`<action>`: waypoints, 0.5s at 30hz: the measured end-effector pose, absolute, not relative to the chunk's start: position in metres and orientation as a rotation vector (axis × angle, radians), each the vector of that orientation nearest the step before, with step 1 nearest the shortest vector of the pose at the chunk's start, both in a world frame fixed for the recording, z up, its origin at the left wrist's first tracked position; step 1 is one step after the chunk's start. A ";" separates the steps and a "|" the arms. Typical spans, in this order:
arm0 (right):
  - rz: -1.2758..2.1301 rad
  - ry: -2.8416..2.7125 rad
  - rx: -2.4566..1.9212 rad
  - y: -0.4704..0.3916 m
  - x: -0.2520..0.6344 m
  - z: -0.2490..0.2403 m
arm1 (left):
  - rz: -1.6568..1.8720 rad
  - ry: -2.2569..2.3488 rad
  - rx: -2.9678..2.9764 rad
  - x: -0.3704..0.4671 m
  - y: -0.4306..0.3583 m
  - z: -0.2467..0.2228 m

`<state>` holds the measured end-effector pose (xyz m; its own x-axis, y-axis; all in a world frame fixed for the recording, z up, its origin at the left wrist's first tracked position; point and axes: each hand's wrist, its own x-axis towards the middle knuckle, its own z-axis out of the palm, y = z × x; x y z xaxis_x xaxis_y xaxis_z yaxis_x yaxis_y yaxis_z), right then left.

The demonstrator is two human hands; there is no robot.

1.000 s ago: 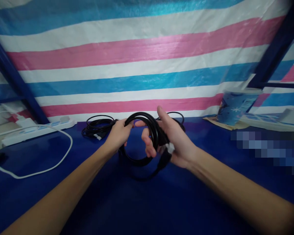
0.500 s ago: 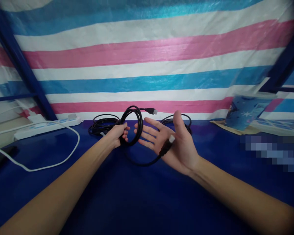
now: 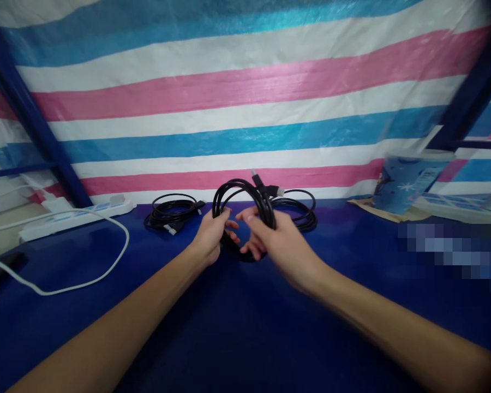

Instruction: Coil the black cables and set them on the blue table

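Observation:
A coiled black cable (image 3: 241, 183) is held up between both hands over the blue table (image 3: 229, 327). My left hand (image 3: 213, 232) is closed around the coil's left side. The fingers of my right hand (image 3: 274, 234) wrap its right side. Two plugs with pale tips stick out at the coil's upper right, one pointing up and one to the right. Behind my left hand lies another coiled black cable (image 3: 169, 210) with its plugs showing. A further coiled black cable (image 3: 305, 210) lies behind my right hand, partly hidden by it.
On the left, a white power strip (image 3: 77, 215) stands near a looping white cord (image 3: 125, 245) and a dark flat object (image 3: 2, 270). At the right, a blue patterned cup (image 3: 407, 185) rests on brown paper. A striped sheet (image 3: 245, 125) hangs behind the table.
My right hand has gone from open and palm up to closed on the coil. The loose plug end now sits up against the coil, which has shifted slightly right.

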<state>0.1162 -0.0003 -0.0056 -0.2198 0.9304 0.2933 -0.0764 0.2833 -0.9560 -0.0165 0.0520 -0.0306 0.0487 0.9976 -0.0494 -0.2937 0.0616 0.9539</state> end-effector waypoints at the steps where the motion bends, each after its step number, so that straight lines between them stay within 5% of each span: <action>1: 1.161 -1.446 -0.867 0.004 0.123 -0.001 | 1.314 0.963 1.023 -0.016 0.050 -0.026; 5: 1.087 -1.569 -1.109 0.028 0.152 0.012 | 1.249 0.757 1.283 -0.020 0.039 -0.004; 9: 0.470 -1.834 -1.332 0.043 0.164 0.008 | 0.788 0.687 1.320 -0.019 0.024 0.007; 15: -0.213 -1.965 -1.352 0.035 0.156 0.003 | 0.673 0.749 1.280 -0.018 0.021 0.008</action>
